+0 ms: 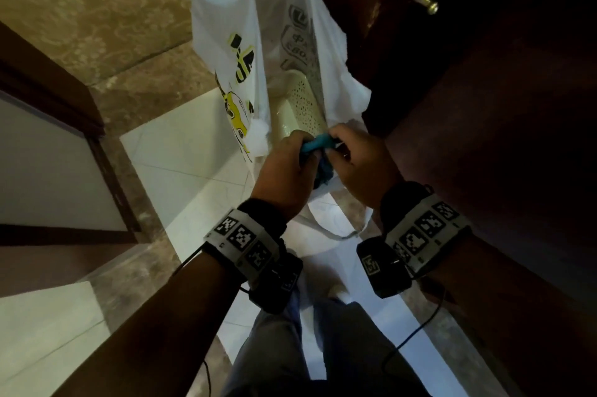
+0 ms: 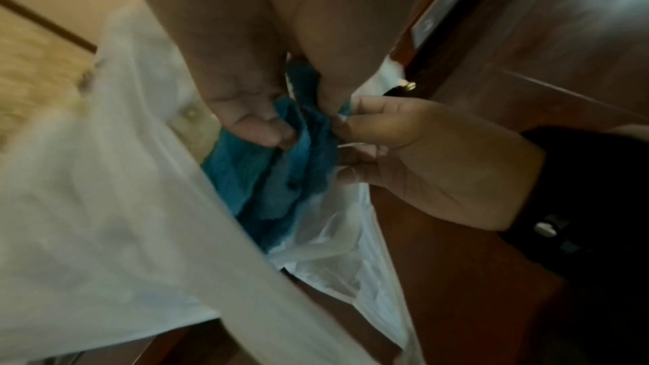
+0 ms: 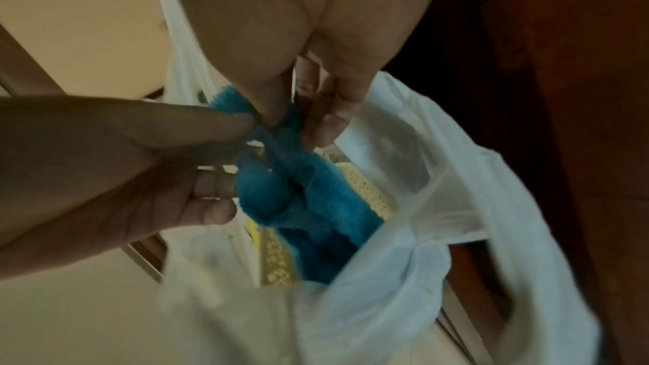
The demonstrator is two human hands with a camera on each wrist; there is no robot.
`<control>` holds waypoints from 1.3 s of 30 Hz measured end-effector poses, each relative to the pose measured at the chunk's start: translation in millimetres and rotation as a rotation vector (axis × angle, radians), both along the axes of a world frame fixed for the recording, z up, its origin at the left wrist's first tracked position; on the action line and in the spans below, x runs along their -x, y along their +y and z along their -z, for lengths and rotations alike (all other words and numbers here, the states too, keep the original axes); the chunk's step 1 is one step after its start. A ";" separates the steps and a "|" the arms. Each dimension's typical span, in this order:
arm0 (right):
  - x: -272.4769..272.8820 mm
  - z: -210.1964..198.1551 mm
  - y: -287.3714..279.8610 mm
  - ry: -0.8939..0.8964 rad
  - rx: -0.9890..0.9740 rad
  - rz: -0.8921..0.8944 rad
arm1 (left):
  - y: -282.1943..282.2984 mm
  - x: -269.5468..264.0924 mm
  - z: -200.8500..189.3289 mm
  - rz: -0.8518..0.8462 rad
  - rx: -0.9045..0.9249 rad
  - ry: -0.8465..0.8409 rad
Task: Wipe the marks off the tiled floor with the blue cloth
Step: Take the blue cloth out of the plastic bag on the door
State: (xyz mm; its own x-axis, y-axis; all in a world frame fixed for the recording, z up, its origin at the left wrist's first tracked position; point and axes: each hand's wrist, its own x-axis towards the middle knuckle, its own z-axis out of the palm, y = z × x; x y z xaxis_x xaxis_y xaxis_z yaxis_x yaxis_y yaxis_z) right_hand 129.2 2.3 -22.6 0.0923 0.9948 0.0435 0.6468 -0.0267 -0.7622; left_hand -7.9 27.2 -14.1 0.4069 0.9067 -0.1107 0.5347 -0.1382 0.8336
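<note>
- I count one door frame (image 1: 106, 151) at far left, dark brown, standing on the tiled floor (image 1: 181, 151); one brown marbled band of tile runs beside the pale tiles.
- I count two white plastic bags hanging side by side: the printed bag (image 1: 226, 51) with yellow and black artwork on the left, and the second bag (image 1: 310, 51) with grey lettering to its right.
- One cream perforated tray (image 1: 300, 102) shows between the bags, standing upright inside the open mouth.
- My left hand (image 1: 284, 167) has its fingers curled around one blue cloth (image 1: 315, 142), thumb pressing into the folds.
- The blue cloth is bunched, held up at the bag mouth between both hands; its lower part hangs down into the bag, well above the floor.
- My right hand (image 1: 358, 160) pinches the cloth's upper edge with thumb and fingertips; the other fingers are loosely bent against the plastic.
- I see two wrist bands with black-and-white markers, one per wrist.
- One dark wooden door (image 1: 500, 106) fills the right, with one brass knob (image 1: 427, 2) high up.
- The bags and the tray block my view of the floor behind them; I cannot pick out any marks on the tiles.
</note>
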 end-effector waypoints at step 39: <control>118.5 -45.8 -202.4 0.470 0.344 -0.728 | -303.6 148.4 -33.6 -0.548 0.036 -0.398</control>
State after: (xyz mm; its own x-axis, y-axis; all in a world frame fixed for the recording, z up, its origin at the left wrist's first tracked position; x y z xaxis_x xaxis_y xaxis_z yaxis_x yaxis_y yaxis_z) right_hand 10.8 -200.0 23.2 -0.6257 0.7659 -0.1481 0.2198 -0.0091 -0.9755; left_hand -156.3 -276.4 19.5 -0.0950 0.9922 -0.0814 0.1710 0.0968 0.9805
